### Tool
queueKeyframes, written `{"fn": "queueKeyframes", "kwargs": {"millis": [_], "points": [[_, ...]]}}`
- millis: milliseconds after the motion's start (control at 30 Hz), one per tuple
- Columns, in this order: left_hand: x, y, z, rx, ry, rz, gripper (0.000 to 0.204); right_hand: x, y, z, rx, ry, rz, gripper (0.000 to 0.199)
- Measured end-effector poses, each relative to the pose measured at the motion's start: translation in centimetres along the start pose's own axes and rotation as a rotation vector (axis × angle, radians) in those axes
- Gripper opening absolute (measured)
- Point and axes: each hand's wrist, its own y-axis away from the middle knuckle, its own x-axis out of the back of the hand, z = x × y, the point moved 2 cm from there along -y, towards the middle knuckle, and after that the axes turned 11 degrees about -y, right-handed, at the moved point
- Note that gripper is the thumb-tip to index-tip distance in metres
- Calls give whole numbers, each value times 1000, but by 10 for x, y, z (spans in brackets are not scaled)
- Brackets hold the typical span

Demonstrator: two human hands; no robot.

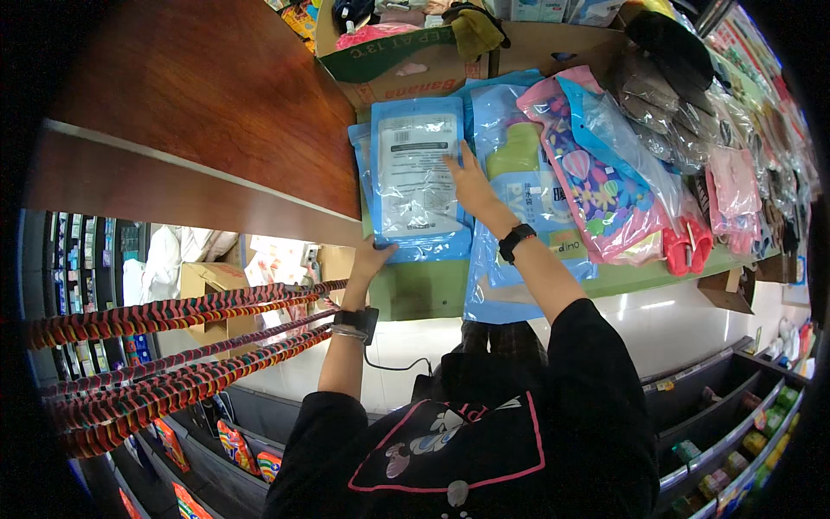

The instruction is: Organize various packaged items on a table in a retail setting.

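Note:
A blue-bordered flat plastic pouch [419,173] with a white printed panel lies on top of a small stack of similar blue pouches at the left end of the green tabletop. My left hand [373,258] touches its lower left corner, thumb and fingers apart. Along its right edge lies my right hand [475,186], open, with the fingertips on the pouch. Just right of that hand, a larger blue bag [497,294] with a clear front shows a green bottle-shaped item [516,154]. A pink patterned bag [596,186] overlaps it on the right.
A brown wooden panel [207,112] borders the table's left side. Behind the pouches stands an open cardboard box [406,82] of goods. Red slippers [689,246] and packed clothes lie to the right. Striped cords [190,307] stretch across the lower left. Shelf bins [718,432] stand behind me.

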Motion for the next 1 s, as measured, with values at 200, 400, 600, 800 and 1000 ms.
{"fn": "queueKeyframes", "kwargs": {"millis": [200,400,600,800,1000], "points": [[-8,1,6,-63,-89,224,49,2,11,-4,-261,-245,-15,53],[15,24,65,-16,257,271,32,17,18,9,-45,-682,44,55],[53,60,126,-123,937,55,25,46,29,-15,65,-543,46,61],[72,83,163,-149,1241,-37,47,92,6,-56,425,-386,244,35],[56,22,90,-73,633,314,45,134,-15,-73,-68,-808,479,25]]}}
